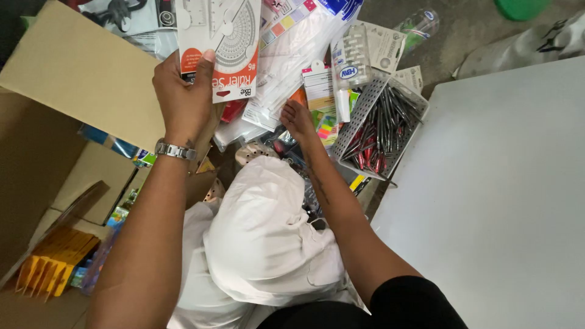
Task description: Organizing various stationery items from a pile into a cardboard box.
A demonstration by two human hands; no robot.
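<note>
Two bare hands worked over a heap of school supplies.

One, the left hand [183, 91], at about 11 o'clock, was wrapped tight around the bottom of a packet of clear rulers [220, 42] on a red and white card, thumb on the front; the top of the packet was cut off by the picture's edge. The right hand [297, 119], near the middle, lay flat on a pile of plastic packets [286, 61] with its fingertips tucked under them, so I could not tell if it held anything. At 2 o'clock a white mesh basket [359, 113] was full of pens, too small to count. A white table [499, 195] filled the 3 o'clock side. A cardboard box [73, 79] sat at 9 o'clock, its inside mostly hidden by its flap.
</note>
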